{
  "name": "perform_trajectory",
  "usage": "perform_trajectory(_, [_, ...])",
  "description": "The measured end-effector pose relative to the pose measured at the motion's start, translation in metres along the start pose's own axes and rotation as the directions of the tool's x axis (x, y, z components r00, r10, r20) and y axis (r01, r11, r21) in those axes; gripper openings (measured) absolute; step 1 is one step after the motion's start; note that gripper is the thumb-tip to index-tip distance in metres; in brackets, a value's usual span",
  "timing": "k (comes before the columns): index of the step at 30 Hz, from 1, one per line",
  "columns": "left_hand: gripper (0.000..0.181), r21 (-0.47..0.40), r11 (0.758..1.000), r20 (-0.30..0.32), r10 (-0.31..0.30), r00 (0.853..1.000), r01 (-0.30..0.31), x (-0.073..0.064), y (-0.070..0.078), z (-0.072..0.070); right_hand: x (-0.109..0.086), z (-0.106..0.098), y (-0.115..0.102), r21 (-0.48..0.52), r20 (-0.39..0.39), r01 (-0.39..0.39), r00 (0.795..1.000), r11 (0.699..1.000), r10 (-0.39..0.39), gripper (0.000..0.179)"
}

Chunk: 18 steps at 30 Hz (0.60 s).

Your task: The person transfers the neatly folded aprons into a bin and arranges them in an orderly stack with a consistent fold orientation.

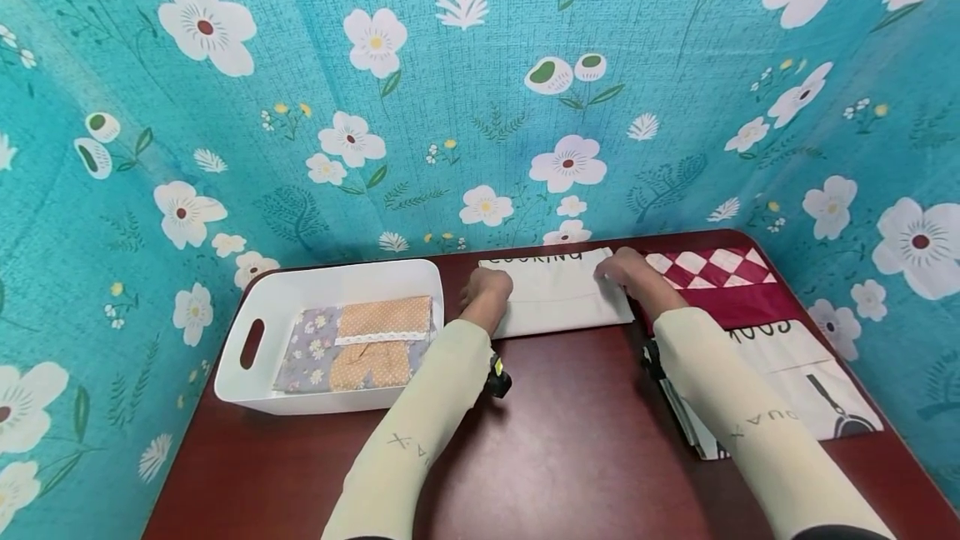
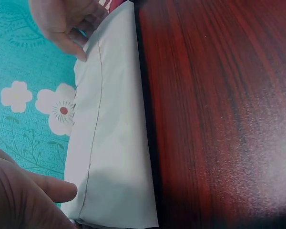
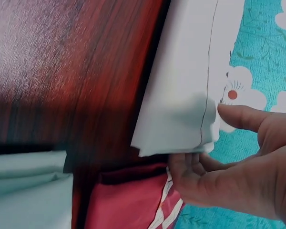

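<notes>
A folded white cloth (image 1: 555, 307) with dark lettering along its far edge lies at the back of the dark red wooden table (image 1: 577, 432). My left hand (image 1: 489, 294) grips its left end; in the left wrist view the thumb of that hand (image 2: 24, 193) lies on top near the stitched seam, the other fingers hidden. At the opposite end my right hand (image 1: 633, 275) pinches the cloth. The right wrist view shows this hand (image 3: 248, 171) with its thumb at the seam edge and its fingers under the corner.
A white bin (image 1: 322, 403) at the left holds a folded grey floral cloth (image 1: 307, 352) with an orange dotted part (image 1: 386, 313). At the right lie a folded red cloth (image 1: 750, 303) and a white cloth with a pan print (image 1: 802, 382). Flowered blue fabric (image 1: 420, 123) hangs behind.
</notes>
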<state>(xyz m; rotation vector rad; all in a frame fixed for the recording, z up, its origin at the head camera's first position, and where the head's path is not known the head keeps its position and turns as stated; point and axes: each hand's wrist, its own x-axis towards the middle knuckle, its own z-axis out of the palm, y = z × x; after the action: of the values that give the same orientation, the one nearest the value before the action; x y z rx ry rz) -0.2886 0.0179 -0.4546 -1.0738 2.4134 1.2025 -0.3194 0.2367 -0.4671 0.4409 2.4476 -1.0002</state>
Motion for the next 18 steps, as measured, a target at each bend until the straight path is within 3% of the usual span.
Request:
perform_trajectory(5, [0.03,0.037,0.997,0.006,0.066,0.998,-0.066,-0.002,-0.002,0.0,-0.002,0.0,-0.01,-0.132,-0.037,0.001,0.999,0.991,-0.006,0.052])
perform_trajectory(11, [0.044,0.04,0.995,-0.005,0.096,0.995,-0.096,-0.001,0.0,0.0,-0.003,0.001,-0.016,-0.066,-0.024,-0.044,0.999,0.997,0.043,0.053])
perform_trajectory(15, [0.06,0.022,0.997,-0.004,0.079,0.997,-0.078,-0.001,0.0,-0.001,-0.001,0.003,-0.013,-0.008,0.004,-0.067,0.998,0.998,0.067,0.051])
perform_trajectory(18, [0.062,-0.001,0.998,0.007,0.07,0.998,-0.07,-0.002,-0.001,-0.003,0.0,0.004,-0.011,0.022,0.022,-0.071,0.997,0.997,0.07,0.055])
